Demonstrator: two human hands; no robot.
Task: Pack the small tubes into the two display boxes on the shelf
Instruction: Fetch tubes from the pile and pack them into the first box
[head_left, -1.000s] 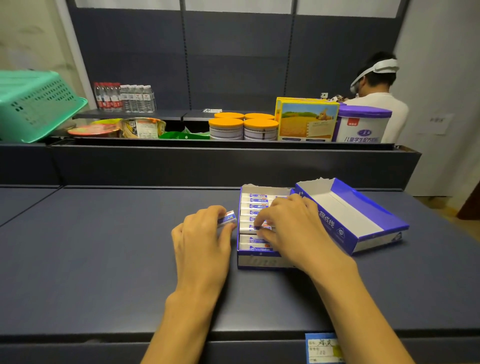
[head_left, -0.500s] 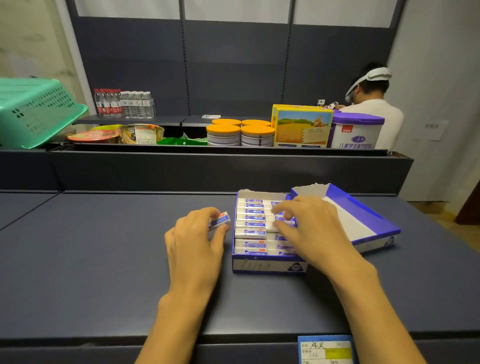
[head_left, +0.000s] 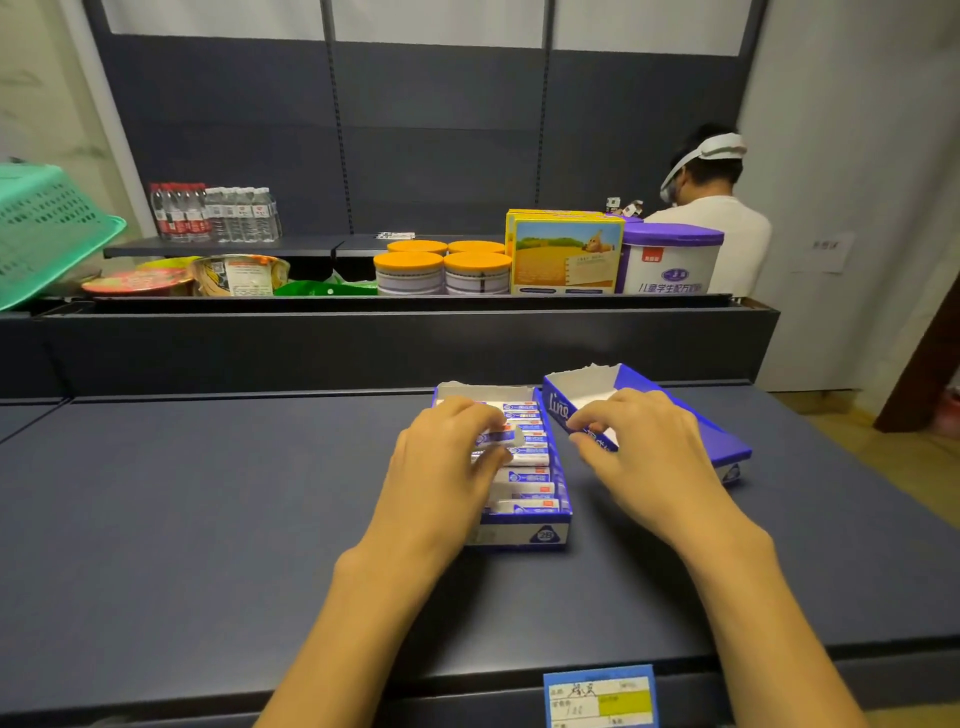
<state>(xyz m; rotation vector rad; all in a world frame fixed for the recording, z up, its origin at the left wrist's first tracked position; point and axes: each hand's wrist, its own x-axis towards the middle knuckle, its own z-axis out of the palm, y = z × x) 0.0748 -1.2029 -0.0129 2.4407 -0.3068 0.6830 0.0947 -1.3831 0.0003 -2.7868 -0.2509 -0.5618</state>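
While a green basket (head_left: 47, 228) sits far left, the left hand (head_left: 441, 467) pinches a tube (head_left: 496, 438) over the full box (head_left: 524, 532). Just beside it, the right hand (head_left: 644, 452) curls its fingers on the second box (head_left: 727, 452), hiding its inside. Tins (head_left: 441, 270) stand behind.

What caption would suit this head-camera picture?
Left hand sets a small tube into the filled display box; right hand rests on the emptier box.
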